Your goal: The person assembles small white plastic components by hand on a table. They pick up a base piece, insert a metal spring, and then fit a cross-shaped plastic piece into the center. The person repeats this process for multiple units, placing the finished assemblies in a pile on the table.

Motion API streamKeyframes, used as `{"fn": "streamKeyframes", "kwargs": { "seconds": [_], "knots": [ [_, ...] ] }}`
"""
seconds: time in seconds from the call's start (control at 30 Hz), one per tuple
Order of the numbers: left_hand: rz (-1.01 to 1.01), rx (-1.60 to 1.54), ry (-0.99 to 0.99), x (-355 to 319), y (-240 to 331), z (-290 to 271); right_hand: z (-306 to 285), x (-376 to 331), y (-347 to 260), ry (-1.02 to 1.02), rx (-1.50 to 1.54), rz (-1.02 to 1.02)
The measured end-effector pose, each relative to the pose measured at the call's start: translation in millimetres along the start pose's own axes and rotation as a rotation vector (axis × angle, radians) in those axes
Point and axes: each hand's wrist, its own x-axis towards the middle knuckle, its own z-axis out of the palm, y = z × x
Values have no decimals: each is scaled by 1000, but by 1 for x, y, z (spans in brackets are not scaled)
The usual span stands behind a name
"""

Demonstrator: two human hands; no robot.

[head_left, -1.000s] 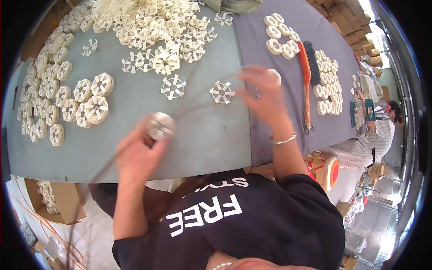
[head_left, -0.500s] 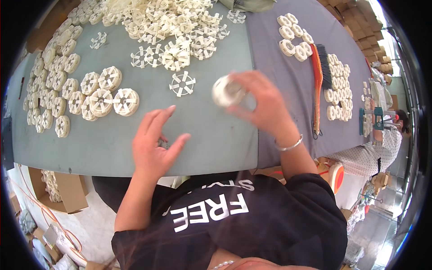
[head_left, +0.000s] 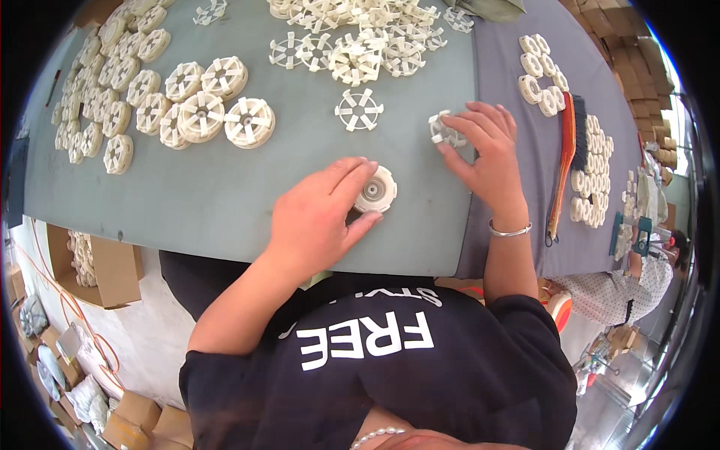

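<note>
My left hand [head_left: 311,217] is closed around the edge of a round off-white plastic housing [head_left: 377,191], which sits on the table with its stepped, hollow centre showing. Farther right, my right hand [head_left: 484,146] pinches a thin white spoked ring [head_left: 444,129] between thumb and fingers, slightly blurred, over the table. Another flat spoked ring [head_left: 358,110] lies alone beyond the left hand. Behind it spreads a heap of the same spoked rings [head_left: 356,58]. To the left stand round housings topped with spokes [head_left: 250,123], several of them close together.
The grey-green tabletop [head_left: 300,150] meets a purple-grey cloth [head_left: 499,225] on the right. On that cloth lie a red-handled brush [head_left: 564,165] and rows of small white rings [head_left: 592,172]. An open cardboard box [head_left: 120,277] stands below the left edge. A person [head_left: 630,281] sits at far right.
The round housing has passed from my raised right hand to my left hand at the table. My right hand now pinches a spoked ring. The whole view has shifted.
</note>
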Motion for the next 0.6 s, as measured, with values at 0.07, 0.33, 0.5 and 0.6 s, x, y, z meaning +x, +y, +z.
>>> {"fn": "streamKeyframes", "kwargs": {
  "seconds": [0.07, 0.33, 0.5, 0.6],
  "knots": [
    [-21, -65, -20, -4, -4, -9, -4, 4, -7, 46, 116, -19],
    [-81, -240, -135, -9, -16, -30, 26, -4, -61, -208, 440, -128],
    [-66, -229, -57, -12, -15, -26, 1, 1, -55, -288, 626, -40],
    [-71, -232, -115, -11, -10, -35, 4, -5, -41, -309, 593, -53]
  ]
}}
